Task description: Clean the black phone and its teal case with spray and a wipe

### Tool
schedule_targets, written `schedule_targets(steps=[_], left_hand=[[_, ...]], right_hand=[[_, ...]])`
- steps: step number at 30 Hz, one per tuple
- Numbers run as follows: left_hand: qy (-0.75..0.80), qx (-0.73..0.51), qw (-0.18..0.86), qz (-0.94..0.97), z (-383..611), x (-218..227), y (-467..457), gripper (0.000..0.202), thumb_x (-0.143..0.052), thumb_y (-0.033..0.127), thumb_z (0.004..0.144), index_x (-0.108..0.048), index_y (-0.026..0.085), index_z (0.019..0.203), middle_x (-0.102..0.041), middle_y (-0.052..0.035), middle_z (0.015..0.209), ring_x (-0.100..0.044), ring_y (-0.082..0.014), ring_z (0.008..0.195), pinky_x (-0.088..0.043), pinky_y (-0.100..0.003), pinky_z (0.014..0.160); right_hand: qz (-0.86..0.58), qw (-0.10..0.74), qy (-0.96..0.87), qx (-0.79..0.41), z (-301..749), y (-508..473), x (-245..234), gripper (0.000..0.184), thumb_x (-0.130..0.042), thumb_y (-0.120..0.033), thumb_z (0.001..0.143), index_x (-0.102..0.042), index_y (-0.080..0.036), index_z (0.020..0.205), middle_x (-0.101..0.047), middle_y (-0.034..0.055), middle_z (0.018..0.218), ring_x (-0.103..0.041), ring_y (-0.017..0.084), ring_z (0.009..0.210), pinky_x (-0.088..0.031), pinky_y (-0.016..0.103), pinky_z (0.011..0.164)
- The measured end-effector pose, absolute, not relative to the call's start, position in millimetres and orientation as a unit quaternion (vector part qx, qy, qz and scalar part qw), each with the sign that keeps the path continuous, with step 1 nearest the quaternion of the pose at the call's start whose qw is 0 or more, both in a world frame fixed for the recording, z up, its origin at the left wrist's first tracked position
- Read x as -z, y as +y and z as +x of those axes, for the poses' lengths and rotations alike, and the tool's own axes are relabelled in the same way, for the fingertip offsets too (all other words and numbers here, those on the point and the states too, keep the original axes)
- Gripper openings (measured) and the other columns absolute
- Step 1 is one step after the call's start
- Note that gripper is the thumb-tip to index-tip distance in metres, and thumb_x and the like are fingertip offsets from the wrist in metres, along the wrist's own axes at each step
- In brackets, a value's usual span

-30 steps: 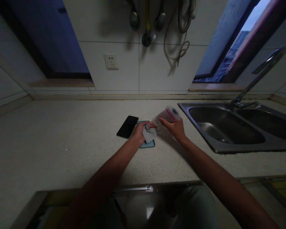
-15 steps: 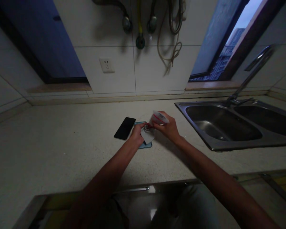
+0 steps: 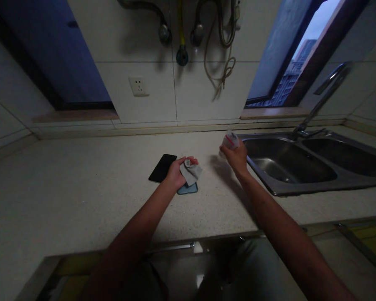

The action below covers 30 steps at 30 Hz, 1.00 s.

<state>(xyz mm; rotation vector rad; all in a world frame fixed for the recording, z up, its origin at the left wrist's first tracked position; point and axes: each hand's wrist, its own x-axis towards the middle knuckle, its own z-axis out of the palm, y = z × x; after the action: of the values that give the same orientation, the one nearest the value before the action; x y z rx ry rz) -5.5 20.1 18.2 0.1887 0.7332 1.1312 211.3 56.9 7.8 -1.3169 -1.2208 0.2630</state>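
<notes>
My left hand [image 3: 175, 171] is closed on a small grey cloth [image 3: 191, 172], held just above a light-blue phone case [image 3: 188, 189] lying on the counter. A black phone [image 3: 162, 167] lies flat just left of that hand. My right hand [image 3: 236, 156] is closed on a small clear plastic packet with a red label [image 3: 230, 140], held up near the left rim of the sink. The two hands are apart.
A steel double sink [image 3: 301, 184] with a tap [image 3: 326, 94] fills the right of the pale speckled counter [image 3: 81, 188]. A wall socket [image 3: 138, 85], hanging hoses and a cord [image 3: 219, 75] are on the tiled wall behind. Windows stand left and right.
My right hand has pulled the packet away to the right, toward the sink. The left hand keeps the cloth over the phone case.
</notes>
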Motion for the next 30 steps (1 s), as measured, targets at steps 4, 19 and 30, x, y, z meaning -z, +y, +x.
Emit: schedule_targets(steps=[4,19,30], left_hand=[[0.34,-0.535,0.77,0.074,-10,-19,23,0.022,-0.049,0.017,0.091,-0.069,0.008,0.09,-0.066,-0.0085,0.064,-0.065,-0.0159,0.057,-0.053,-0.026,0.062],[0.31,-0.552,0.764,0.123,-8,-21,21,0.012,-0.055,0.009,0.078,-0.067,0.011,0.078,-0.069,-0.009,0.07,-0.069,-0.0187,0.069,-0.057,-0.031,0.073],[0.365,-0.61,0.577,0.401,1,-6,16,0.018,-0.063,0.026,0.081,-0.076,0.014,0.087,-0.075,-0.0105,0.089,-0.069,-0.0206,0.086,-0.051,-0.029,0.079]], right_hand=[[-0.621,0.554,-0.536,-0.146,216,64,4,0.029,-0.069,-0.033,0.062,-0.063,-0.019,0.086,-0.063,0.0004,0.076,-0.057,0.021,0.07,-0.049,0.038,0.075],[-0.417,0.577,-0.676,-0.19,161,13,-10,0.04,-0.068,-0.05,0.084,-0.06,-0.023,0.112,-0.066,0.0086,0.103,-0.064,0.022,0.088,-0.055,0.037,0.077],[-0.43,0.453,-0.572,-0.531,129,11,15,0.039,-0.078,-0.047,0.068,-0.068,-0.017,0.091,-0.063,-0.0022,0.063,-0.048,0.009,0.041,-0.036,0.022,0.038]])
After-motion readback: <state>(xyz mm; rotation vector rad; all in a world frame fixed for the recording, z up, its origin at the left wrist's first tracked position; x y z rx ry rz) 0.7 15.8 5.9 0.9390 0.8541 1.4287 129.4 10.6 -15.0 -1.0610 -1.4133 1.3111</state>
